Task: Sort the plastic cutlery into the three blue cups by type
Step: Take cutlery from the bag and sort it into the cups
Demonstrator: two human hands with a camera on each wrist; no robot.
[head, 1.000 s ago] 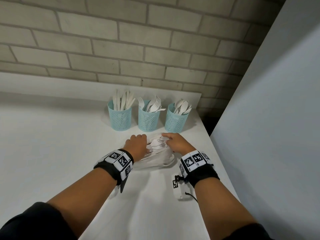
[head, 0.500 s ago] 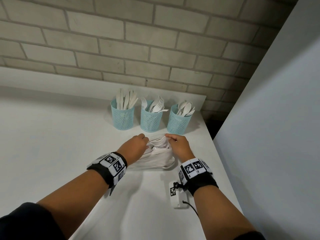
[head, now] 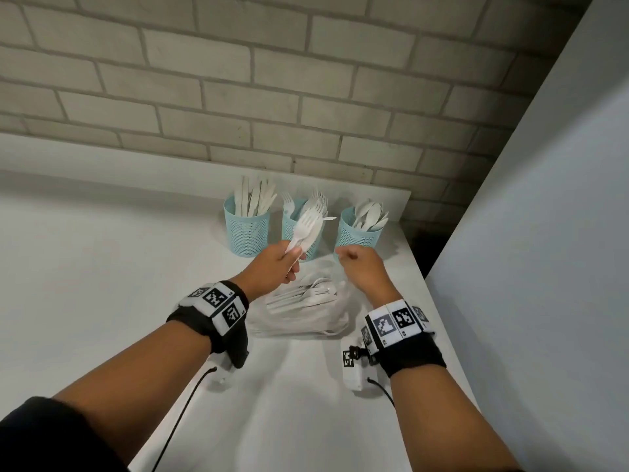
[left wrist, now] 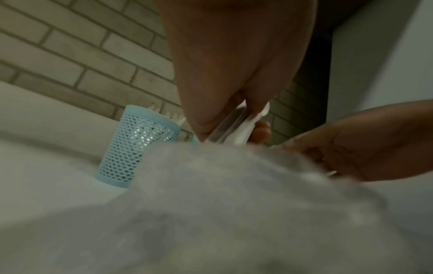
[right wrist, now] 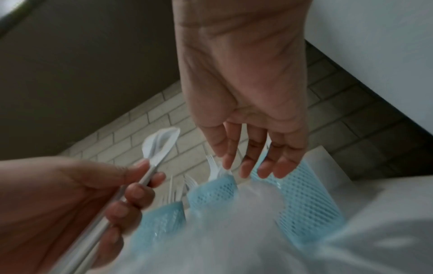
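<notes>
Three blue mesh cups stand in a row by the brick wall: the knife cup (head: 246, 229), the fork cup (head: 315, 245) and the spoon cup (head: 359, 233). My left hand (head: 284, 264) grips a small bunch of white plastic forks (head: 308, 226) by the handles, raised in front of the fork cup. In the right wrist view the left hand (right wrist: 131, 187) holds the bunch (right wrist: 159, 146) up. My right hand (head: 357, 267) hovers above the bag, fingers (right wrist: 246, 163) relaxed and holding nothing. A clear plastic bag (head: 303, 311) of white cutlery lies on the counter between my wrists.
The white counter (head: 102, 267) ends at its right edge beside a tall grey panel (head: 544, 233), with a dark gap (head: 425, 240) behind the spoon cup. The brick wall (head: 272, 97) backs the cups. In the left wrist view the knife cup (left wrist: 138, 146) shows past the blurred bag.
My left hand has come up out of the bag with a bunch of forks, toward the fork cup. My right hand has lifted off the bag, holding nothing.
</notes>
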